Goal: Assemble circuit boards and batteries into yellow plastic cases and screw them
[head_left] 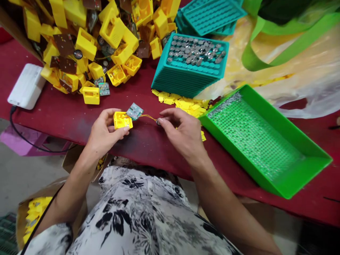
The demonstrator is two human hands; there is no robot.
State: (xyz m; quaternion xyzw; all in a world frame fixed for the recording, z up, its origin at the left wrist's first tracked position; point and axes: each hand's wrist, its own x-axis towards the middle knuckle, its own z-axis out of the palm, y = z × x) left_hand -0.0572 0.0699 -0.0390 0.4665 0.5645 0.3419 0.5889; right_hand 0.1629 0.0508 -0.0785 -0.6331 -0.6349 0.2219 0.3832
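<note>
Between the thumb and fingers of my left hand point(107, 131) is a small yellow plastic housing point(122, 121), its hollow side facing up. A circuit board point(134, 111) sits at the housing's upper right edge, tilted. Thin yellow wires point(148, 116) run from the board to my right hand point(183, 132). There, thumb and forefinger pinch a small dark round part point(158, 122) at the wires' end, mostly covered by the fingertips. Flat yellow plastic pieces point(190, 106) lie just beyond my right hand.
A heap of yellow housings point(114, 32) with boards and wires fills the back left. Stacked teal trays point(183, 79) hold silver discs. A green bin point(255, 148) with small metal bits stands at right. A white power bank point(27, 86) with a black cable lies at left on the red cloth.
</note>
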